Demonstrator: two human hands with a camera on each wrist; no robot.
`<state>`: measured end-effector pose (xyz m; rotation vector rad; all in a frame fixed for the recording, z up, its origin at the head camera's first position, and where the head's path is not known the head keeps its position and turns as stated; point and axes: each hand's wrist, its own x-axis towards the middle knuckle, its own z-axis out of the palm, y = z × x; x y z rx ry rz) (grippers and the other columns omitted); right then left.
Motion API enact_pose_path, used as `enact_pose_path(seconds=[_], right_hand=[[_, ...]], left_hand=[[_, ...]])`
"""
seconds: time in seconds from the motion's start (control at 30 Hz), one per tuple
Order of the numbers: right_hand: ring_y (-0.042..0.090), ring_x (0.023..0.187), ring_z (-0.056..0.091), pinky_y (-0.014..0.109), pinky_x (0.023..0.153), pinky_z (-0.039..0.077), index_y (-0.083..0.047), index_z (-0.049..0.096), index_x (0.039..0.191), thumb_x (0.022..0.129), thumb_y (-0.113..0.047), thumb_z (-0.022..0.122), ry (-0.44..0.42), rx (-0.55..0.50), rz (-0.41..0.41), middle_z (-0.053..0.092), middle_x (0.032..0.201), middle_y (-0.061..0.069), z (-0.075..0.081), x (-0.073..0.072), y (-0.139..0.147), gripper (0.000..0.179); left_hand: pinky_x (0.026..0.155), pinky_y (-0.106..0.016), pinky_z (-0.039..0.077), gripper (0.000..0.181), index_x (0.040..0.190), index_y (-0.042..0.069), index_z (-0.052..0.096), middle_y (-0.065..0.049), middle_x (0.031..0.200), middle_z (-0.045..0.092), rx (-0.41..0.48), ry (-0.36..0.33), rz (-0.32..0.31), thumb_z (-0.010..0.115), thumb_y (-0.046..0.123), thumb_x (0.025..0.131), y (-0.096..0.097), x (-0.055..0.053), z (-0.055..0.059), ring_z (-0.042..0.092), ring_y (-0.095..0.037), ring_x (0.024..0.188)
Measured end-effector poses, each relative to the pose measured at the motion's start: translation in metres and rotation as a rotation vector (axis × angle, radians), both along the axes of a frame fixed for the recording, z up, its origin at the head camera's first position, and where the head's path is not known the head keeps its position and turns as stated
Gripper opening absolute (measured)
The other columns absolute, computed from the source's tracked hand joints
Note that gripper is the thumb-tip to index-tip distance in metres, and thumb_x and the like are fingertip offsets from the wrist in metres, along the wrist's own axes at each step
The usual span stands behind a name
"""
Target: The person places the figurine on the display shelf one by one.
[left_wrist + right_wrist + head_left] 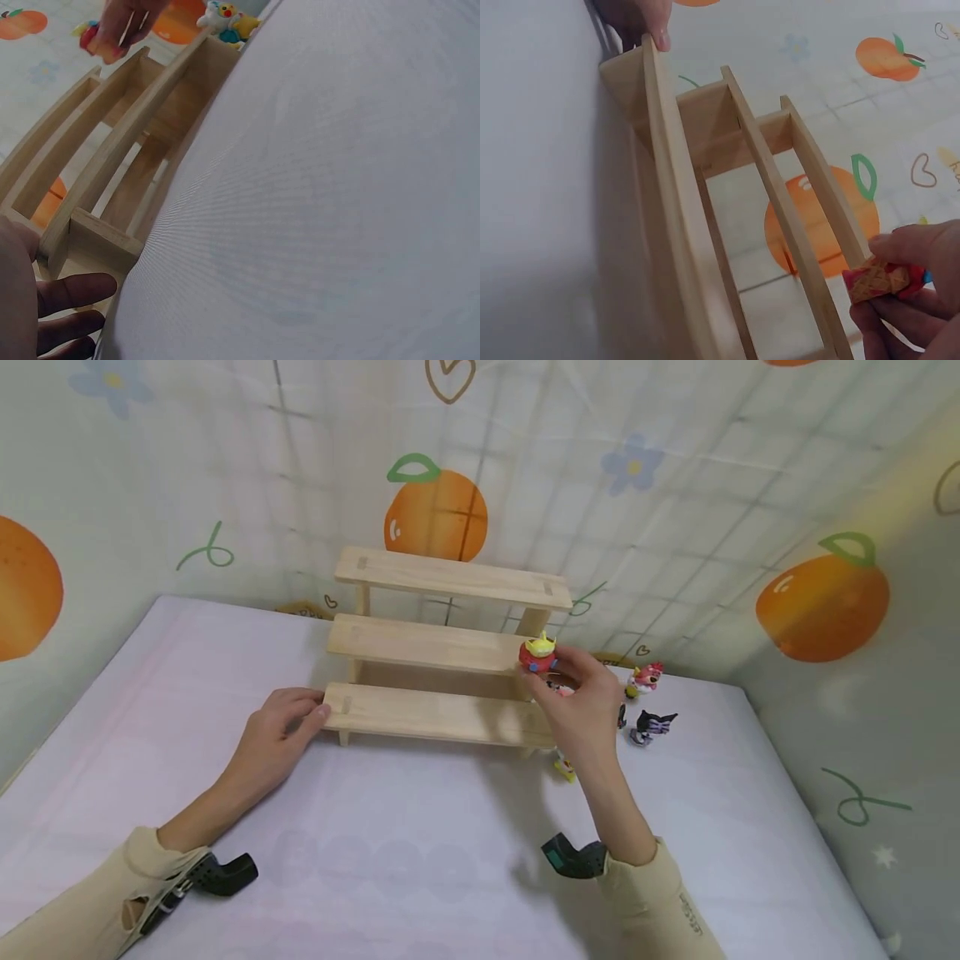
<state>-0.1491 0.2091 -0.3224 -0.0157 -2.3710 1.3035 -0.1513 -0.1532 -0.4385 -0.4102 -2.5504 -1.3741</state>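
Observation:
A three-step wooden display stand point(442, 714) stands on the table. At the left end of its lowest step, my left hand point(281, 732) holds the plank's end, thumb on the edge and fingers reaching below point(75, 296). My right hand point(588, 702) pinches a small red figurine point(537, 656) with a yellow top, raised by the right end of the middle step. A waffle-patterned part of this figurine point(876, 282) shows in the right wrist view. Whether it touches the plank, I cannot tell.
Beyond my right hand are a pink-and-red figurine point(647, 678) and a black-and-purple one point(651, 727). A white-and-yellow figurine point(564, 767) is partly hidden by my right wrist. A printed cloth backdrop point(675, 510) with oranges hangs behind the stand.

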Motion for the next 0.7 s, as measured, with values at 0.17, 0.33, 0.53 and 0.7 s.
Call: enact_pose_path(seconds=[0.17,0.33,0.53,0.7], right_hand=[[0.025,0.102,0.077,0.031,0.089,0.058,-0.002,0.073,0.122,0.085,-0.013,0.089,-0.003,-0.013,0.020,0.079,0.113,0.015,-0.002,-0.012,-0.016,0.042],[0.023,0.104,0.075,0.034,0.093,0.057,-0.006,0.075,0.120,0.085,-0.016,0.089,0.031,0.021,0.030,0.080,0.112,0.011,-0.007,-0.018,-0.024,0.039],[0.025,0.101,0.076,0.039,0.092,0.058,-0.005,0.074,0.121,0.085,-0.012,0.089,0.051,0.073,0.022,0.080,0.110,0.012,-0.007,-0.020,-0.025,0.041],[0.026,0.098,0.076,0.038,0.089,0.062,-0.003,0.073,0.121,0.085,-0.008,0.088,0.052,0.056,0.043,0.080,0.108,0.014,-0.010,-0.023,-0.031,0.040]], left_hand=[[0.114,-0.059,0.040,0.032,0.108,-0.001,0.078,-0.019,0.134,0.067,0.005,-0.011,-0.001,0.061,0.026,0.108,-0.001,-0.001,0.000,0.054,-0.037,0.136],[0.113,-0.059,0.040,0.032,0.107,-0.002,0.078,-0.019,0.133,0.067,-0.003,-0.003,-0.001,0.062,0.026,0.107,0.000,-0.001,-0.002,0.055,-0.037,0.134],[0.112,-0.058,0.041,0.032,0.107,-0.002,0.079,-0.020,0.132,0.068,-0.006,0.019,-0.001,0.062,0.025,0.107,0.000,-0.003,-0.001,0.056,-0.037,0.133],[0.112,-0.058,0.041,0.032,0.106,-0.001,0.079,-0.019,0.132,0.068,-0.011,0.014,0.002,0.061,0.026,0.107,-0.002,-0.001,-0.001,0.055,-0.036,0.134]])
